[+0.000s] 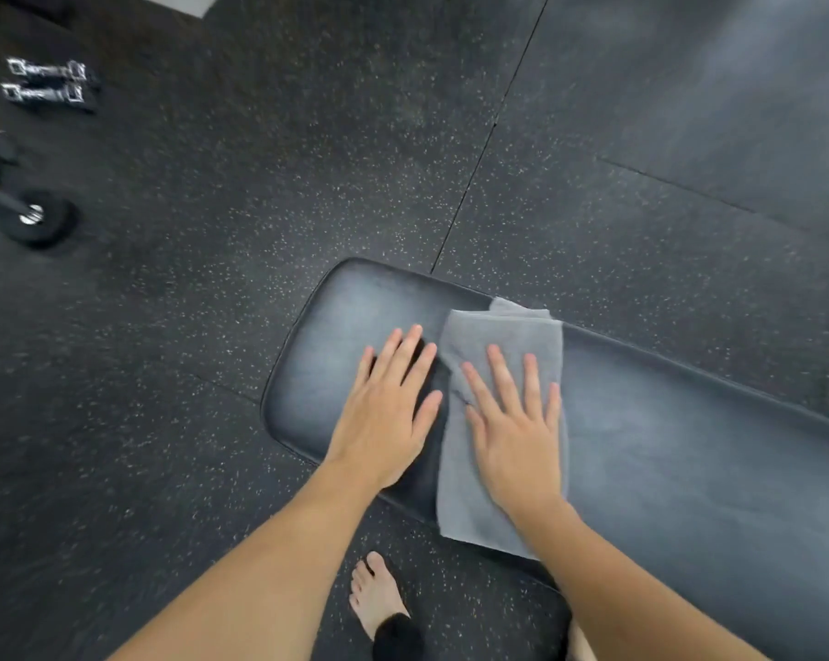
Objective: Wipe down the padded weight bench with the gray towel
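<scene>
The padded weight bench is black and runs from the frame's middle toward the lower right. A folded gray towel lies across the bench near its rounded left end and hangs over the near edge. My right hand presses flat on the towel, fingers spread. My left hand rests flat on the bare pad just left of the towel, fingers spread and holding nothing.
Speckled black rubber floor tiles surround the bench. Dumbbells lie at the far left, with another below them. My bare foot stands on the floor just in front of the bench.
</scene>
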